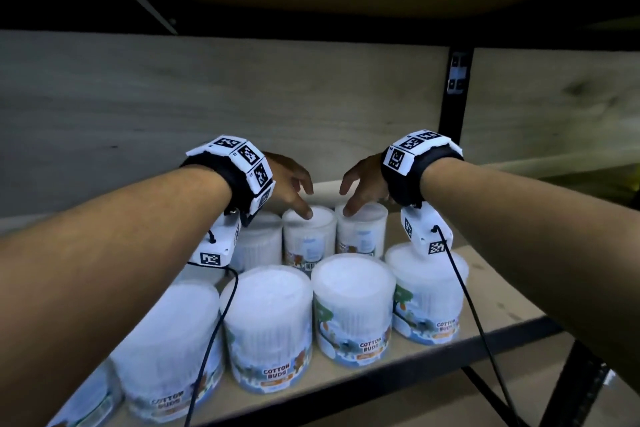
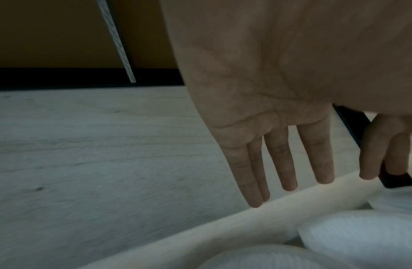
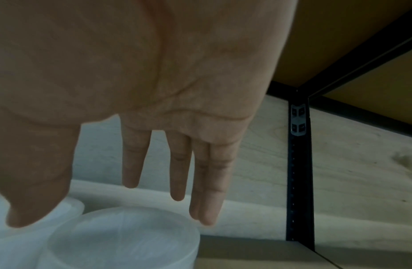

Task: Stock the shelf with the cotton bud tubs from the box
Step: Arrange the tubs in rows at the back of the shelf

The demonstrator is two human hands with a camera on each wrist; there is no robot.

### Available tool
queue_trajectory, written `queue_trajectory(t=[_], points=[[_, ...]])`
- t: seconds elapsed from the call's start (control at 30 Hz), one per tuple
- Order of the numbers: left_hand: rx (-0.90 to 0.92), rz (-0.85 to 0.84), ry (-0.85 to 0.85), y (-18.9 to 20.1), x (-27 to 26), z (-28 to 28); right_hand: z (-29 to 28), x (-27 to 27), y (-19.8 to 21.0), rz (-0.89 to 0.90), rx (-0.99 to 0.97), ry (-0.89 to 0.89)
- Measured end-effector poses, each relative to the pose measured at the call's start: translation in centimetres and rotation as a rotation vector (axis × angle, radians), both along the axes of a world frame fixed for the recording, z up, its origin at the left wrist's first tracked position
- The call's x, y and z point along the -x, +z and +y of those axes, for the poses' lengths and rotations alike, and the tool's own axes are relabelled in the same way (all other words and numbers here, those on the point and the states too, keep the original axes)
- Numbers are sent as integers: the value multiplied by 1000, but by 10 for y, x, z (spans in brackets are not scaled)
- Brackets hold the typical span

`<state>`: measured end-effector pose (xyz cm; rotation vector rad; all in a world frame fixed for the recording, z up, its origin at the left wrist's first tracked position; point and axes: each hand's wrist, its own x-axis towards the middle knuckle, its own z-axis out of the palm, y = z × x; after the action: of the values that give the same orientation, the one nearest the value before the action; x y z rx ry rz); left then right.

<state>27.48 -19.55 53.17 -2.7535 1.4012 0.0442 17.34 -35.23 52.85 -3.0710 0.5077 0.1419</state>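
— Up on the wooden shelf (image 1: 485,291) stand lots of cotton bud tubs (image 1: 353,305), see? A front row near the edge and a back row by the wall.

— Where is the box?

— I can't see a box from here. Only the shelf, with its black post (image 1: 457,107) behind.

— What are the hands doing?

— Both reach to the back row. The left hand (image 1: 289,180) hangs over one back tub (image 1: 309,236), and one fingertip looks like it touches the lid. The right hand (image 1: 363,184) hangs over the back tub beside it (image 1: 361,230), with its thumb at the lid too. The fingers (image 2: 281,160) on the left are long and straight, spread a bit. The fingers (image 3: 177,167) on the right are the same. Neither hand holds anything.

— Are the tubs heavy?

— I think they are light, just cotton sticks inside. The walls look like thin clear plastic, so they may be smooth and a bit slippery. A hard squeeze could bend one, I guess.

— So where do you grab one?

— Around the round sides, under the lid, I'd say. If you lift by the lid alone it might pop off. And the tubs stand close together, so a bump could tip a neighbour.
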Motion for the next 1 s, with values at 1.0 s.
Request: queue_trajectory(t=[1.0], points=[[-147,16,-54,-19,-7,-32,0,-11,-5,98,-2,-17]])
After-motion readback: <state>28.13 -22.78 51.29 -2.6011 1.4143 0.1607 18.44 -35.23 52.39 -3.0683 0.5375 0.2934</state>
